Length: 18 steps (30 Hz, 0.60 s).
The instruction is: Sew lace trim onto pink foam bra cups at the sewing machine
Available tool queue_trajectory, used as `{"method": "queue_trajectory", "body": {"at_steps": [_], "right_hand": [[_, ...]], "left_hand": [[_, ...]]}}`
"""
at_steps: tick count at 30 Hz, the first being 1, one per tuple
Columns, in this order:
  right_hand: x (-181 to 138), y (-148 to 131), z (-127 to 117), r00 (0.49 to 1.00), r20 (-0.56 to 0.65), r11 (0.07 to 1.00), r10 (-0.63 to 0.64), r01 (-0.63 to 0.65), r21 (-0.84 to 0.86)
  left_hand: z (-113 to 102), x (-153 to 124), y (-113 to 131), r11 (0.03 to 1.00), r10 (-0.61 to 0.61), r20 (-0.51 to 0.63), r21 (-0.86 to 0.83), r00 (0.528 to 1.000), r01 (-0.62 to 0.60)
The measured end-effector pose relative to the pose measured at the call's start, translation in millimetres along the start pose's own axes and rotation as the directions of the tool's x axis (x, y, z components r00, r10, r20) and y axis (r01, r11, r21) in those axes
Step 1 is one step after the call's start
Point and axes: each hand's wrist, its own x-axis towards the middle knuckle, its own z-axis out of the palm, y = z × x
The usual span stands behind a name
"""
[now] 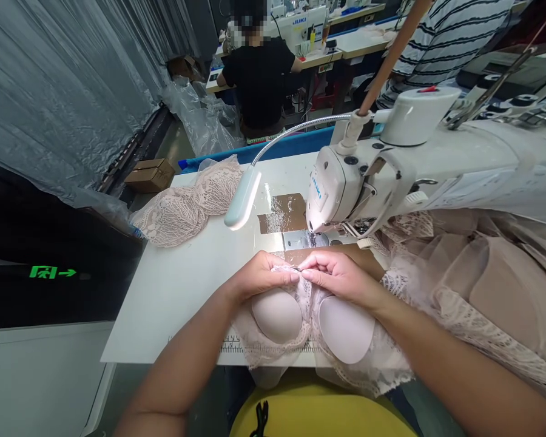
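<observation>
A pale pink lace bra (277, 315) with two moulded cups lies at the front edge of the sewing table, its lower lace hanging over that edge. My left hand (266, 274) pinches the bra's far lace edge between thumb and fingers. Close beside it, my right hand (334, 273) pinches the same edge at the middle, thumb and fingertips together. A small dark bit shows between the fingertips, too small to name. Just beyond my hands stands the white sewing machine (341, 182), its needle area lit.
Finished-looking lace bra cups (186, 209) lie at the table's far left. More lace bra pieces (505, 297) are heaped on the right. A lamp (243, 197) on a bendable neck hangs over the table (150, 315). Beyond it a person in black (259, 79) sits at another machine.
</observation>
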Motion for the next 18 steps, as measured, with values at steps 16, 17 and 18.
{"method": "queue_trajectory", "body": {"at_steps": [16, 17, 18], "right_hand": [[5, -5, 8, 1.000, 0.008, 1.000, -0.030, 0.030, -0.006], [6, -3, 8, 1.000, -0.019, 1.000, -0.022, 0.023, 0.013], [6, -2, 8, 0.999, -0.043, 0.999, -0.006, 0.008, 0.049]], "left_hand": [[1, 1, -4, 1.000, 0.002, 0.055, -0.014, 0.998, -0.001], [1, 1, -5, 1.000, 0.000, 0.047, -0.016, 0.999, 0.001], [1, 1, -5, 1.000, -0.002, 0.041, -0.012, 0.999, 0.003]]}}
